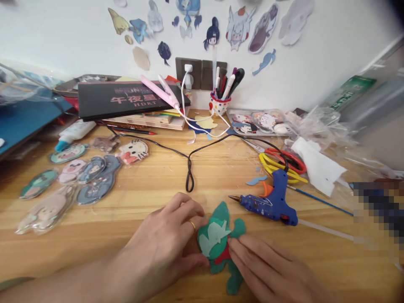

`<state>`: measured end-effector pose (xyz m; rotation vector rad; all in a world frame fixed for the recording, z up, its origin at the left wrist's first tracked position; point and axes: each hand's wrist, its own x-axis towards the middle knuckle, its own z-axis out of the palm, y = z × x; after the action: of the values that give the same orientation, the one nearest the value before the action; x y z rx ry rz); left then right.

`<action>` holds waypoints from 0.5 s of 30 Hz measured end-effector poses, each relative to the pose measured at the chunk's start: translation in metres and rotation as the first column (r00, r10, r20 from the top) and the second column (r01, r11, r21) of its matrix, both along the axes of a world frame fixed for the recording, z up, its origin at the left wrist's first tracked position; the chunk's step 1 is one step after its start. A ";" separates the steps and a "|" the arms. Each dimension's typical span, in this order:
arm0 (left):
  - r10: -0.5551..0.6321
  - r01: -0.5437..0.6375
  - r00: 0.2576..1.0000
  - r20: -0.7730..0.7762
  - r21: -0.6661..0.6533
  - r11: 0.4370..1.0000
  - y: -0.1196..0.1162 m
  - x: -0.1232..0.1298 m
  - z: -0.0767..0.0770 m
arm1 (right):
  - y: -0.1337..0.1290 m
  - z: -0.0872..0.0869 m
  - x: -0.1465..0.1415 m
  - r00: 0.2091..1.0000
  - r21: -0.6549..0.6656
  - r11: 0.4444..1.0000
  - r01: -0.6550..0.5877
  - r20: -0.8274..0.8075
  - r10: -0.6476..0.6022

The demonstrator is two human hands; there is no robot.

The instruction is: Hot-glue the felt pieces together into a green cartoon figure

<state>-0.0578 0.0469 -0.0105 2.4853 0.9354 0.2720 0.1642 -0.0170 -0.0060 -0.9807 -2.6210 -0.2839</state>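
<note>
The green felt-like figure (217, 251) lies flat on the wooden desk (214, 176), between the two hands. A pale green piece (213, 239) sits on its rounded upper part, and a red piece (223, 255) shows just below that, at about 5 o'clock.

The left hand (172, 231), wearing a gold ring (192, 224), comes in from 8 o'clock. Its fingers are bent, and its thumb and index finger stand apart, bracketing the figure's 9 o'clock edge; whether they grip it I cannot tell. The right hand (268, 265) reaches in from 4 o'clock with fingers straight and together, the tips resting on the figure beside the red piece. Its thumb is hidden, so I cannot tell if it pinches anything.

From the figure, a blue glue gun (274, 206) lies on its side at 2 o'clock, nozzle facing 9 o'clock, a translucent stick (325, 229) extending from its back. Beyond it are scissors with yellow handles (268, 166), overlapping red handles (299, 160), and a small blue scrap (256, 181) lies near the trigger. A black cord (189, 160) forms a narrow loop at 11 o'clock. Clear-edged character pieces (94, 185) cluster at 10 o'clock, near a white bottle (75, 132). At 12 o'clock, against the wall, stands a spotted cup (220, 104) of pens.
</note>
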 end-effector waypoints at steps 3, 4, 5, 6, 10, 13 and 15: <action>-0.004 0.004 1.000 -0.001 0.002 1.000 0.001 0.000 0.000 | 0.001 -0.011 0.000 0.998 0.047 0.999 -0.024 -0.059 0.026; -0.004 0.004 1.000 0.001 0.005 1.000 0.001 0.000 0.001 | 0.003 -0.013 0.000 0.994 0.022 1.000 -0.019 -0.110 0.022; -0.007 0.007 1.000 0.001 0.008 1.000 0.001 0.000 0.001 | 0.005 -0.015 0.001 0.983 -0.034 0.999 0.002 -0.183 -0.008; -0.008 0.008 1.000 0.001 0.011 1.000 0.000 0.000 0.001 | 0.006 -0.015 0.002 0.963 -0.113 0.993 0.023 -0.263 -0.052; -0.008 0.008 1.000 -0.010 0.020 1.000 -0.001 0.000 0.001 | 0.004 -0.005 0.009 0.870 -0.250 0.962 0.113 -0.444 -0.217; -0.008 0.008 1.000 -0.003 0.030 1.000 -0.002 0.001 0.002 | -0.003 0.008 0.010 0.925 -0.163 0.979 0.122 -0.340 -0.172; -0.008 0.008 1.000 -0.005 0.029 1.000 -0.001 0.001 0.002 | -0.006 0.014 0.007 0.961 -0.134 0.986 0.104 -0.241 -0.134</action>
<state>-0.0565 0.0454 -0.0085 2.5168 0.9293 0.2791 0.1710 -0.0234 0.0080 -1.1365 -2.3770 -0.0258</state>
